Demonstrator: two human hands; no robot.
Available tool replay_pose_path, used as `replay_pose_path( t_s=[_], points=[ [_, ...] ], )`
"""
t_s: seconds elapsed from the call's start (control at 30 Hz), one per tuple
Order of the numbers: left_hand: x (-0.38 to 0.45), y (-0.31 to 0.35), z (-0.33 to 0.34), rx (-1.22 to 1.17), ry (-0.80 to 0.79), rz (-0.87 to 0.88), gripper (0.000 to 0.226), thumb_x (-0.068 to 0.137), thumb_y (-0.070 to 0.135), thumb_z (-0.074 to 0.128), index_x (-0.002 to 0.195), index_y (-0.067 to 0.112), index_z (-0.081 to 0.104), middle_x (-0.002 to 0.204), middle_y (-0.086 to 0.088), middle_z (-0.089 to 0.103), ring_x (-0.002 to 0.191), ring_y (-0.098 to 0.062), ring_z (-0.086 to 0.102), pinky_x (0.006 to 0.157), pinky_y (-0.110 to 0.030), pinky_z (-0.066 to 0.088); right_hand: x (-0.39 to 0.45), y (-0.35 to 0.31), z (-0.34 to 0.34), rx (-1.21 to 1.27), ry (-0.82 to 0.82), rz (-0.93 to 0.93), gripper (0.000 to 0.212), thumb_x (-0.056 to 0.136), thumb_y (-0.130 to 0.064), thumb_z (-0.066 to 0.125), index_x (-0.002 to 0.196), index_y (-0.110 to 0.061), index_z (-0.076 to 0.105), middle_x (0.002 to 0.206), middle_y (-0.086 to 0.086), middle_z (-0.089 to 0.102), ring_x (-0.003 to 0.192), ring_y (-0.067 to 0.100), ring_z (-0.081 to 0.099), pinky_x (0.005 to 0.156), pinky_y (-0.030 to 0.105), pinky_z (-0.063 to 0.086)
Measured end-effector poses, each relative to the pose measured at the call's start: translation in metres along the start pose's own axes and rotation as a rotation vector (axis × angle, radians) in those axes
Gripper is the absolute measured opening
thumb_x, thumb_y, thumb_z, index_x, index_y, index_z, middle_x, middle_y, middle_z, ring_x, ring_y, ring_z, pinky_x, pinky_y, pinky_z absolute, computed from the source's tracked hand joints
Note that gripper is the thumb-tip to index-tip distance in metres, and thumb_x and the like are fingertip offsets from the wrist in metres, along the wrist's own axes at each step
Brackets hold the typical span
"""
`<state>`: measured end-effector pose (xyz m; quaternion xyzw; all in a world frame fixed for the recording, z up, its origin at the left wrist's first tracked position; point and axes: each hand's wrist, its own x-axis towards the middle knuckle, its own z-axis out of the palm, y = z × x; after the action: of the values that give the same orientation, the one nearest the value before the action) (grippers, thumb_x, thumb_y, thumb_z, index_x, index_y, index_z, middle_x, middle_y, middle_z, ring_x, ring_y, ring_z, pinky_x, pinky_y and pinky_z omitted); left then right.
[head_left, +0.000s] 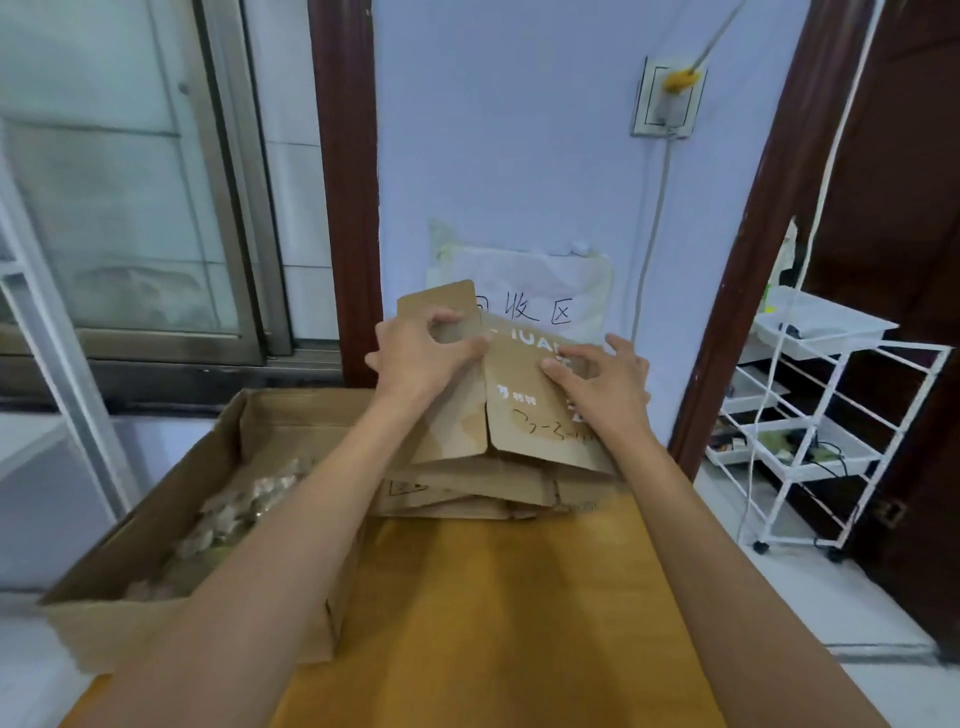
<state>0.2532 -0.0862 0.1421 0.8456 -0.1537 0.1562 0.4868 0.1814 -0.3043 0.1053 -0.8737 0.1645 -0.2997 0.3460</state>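
A flattened brown cardboard box (524, 415) with white print and handwritten numbers stands tilted on a stack of flattened cardboard (467, 493) at the far end of a yellow-brown table (493, 623). My left hand (421, 358) grips the box's upper left flap, thumb across its front and fingers curled over the edge. My right hand (602, 384) holds the box's right side, thumb pressed on the front panel and fingers spread behind it.
An open cardboard carton (156, 545) holding pale crumpled packing material sits at the table's left. A paper sign (524, 291) hangs on the wall behind. A white wire trolley (810, 431) stands at the right by a dark door frame. A glass sliding door is at the left.
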Motion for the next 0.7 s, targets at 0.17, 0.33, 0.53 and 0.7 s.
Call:
replay_pose_path(
  t_s=[0.17,0.33,0.53,0.7],
  points=[
    [0.011,-0.077,0.073,0.538,-0.633,-0.142,0.089,0.093,0.082,0.025,0.164,0.028,0.024,0.173,-0.003,0.012,0.158,-0.031,0.007,0.124,-0.053,0.01,0.021,0.072,0.081,-0.311,-0.4,0.099,0.06,0.095,-0.069,0.055,0.15,-0.046,0.049,0.167,0.012,0.023,0.155,0.035,0.011,0.121,0.053,0.024],
    [-0.002,-0.11,0.108,0.762,-0.65,-0.164,0.084,0.097,0.077,0.018,0.165,0.031,0.003,0.174,-0.006,-0.003,0.156,-0.045,-0.003,0.122,-0.065,0.001,0.011,0.091,0.111,-0.547,-0.412,0.046,0.06,0.103,-0.07,0.026,0.16,-0.051,0.025,0.173,0.011,0.011,0.159,0.034,0.005,0.124,0.062,0.012],
    [-0.009,-0.121,0.117,0.853,-0.503,-0.06,0.083,0.092,0.081,0.024,0.161,0.035,0.023,0.169,-0.01,0.018,0.15,-0.053,0.014,0.117,-0.073,0.012,0.017,0.09,0.119,-0.654,-0.47,0.006,0.069,0.099,-0.077,0.02,0.161,-0.049,0.022,0.173,0.016,0.009,0.159,0.039,0.006,0.123,0.068,0.008],
    [0.011,-0.115,0.124,0.921,-0.567,0.011,0.086,0.09,0.08,0.033,0.162,0.035,0.019,0.172,-0.01,0.005,0.154,-0.048,0.005,0.115,-0.079,0.002,0.005,0.102,0.122,-0.653,-0.422,-0.018,0.067,0.1,-0.073,0.013,0.162,-0.05,0.015,0.173,0.017,0.01,0.159,0.039,0.007,0.124,0.061,0.009]
  ],
)
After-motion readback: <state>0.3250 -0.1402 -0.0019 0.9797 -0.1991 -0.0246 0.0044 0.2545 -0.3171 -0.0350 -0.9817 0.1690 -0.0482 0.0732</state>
